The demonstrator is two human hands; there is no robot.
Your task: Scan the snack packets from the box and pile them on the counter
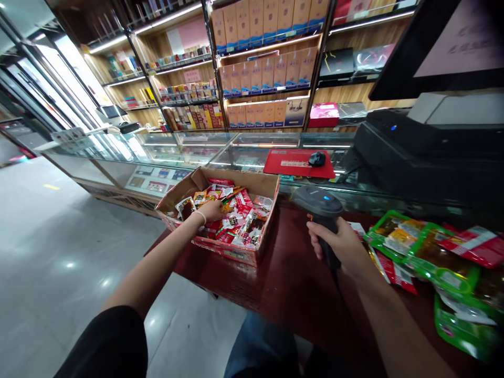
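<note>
A shallow cardboard box (pixel 260 185) full of small red and orange snack packets (pixel 240 215) sits on a dark red wooden counter (pixel 287 283). My left hand (pixel 210 210) reaches into the box, fingers curled down among the packets; what it grips is hidden. My right hand (pixel 340 247) is wrapped round the handle of a dark barcode scanner (pixel 321 207), held upright just right of the box, its head with a blue light pointing toward the box.
Green and red snack packs (pixel 429 252) lie on the counter at right. Behind stand a black register (pixel 413 152) and monitor (pixel 444 47), a red mouse pad (pixel 295 163) with a mouse (pixel 317 158), glass display cases (pixel 165 152) and shelves of boxes (pixel 268 68). Tiled floor lies at left.
</note>
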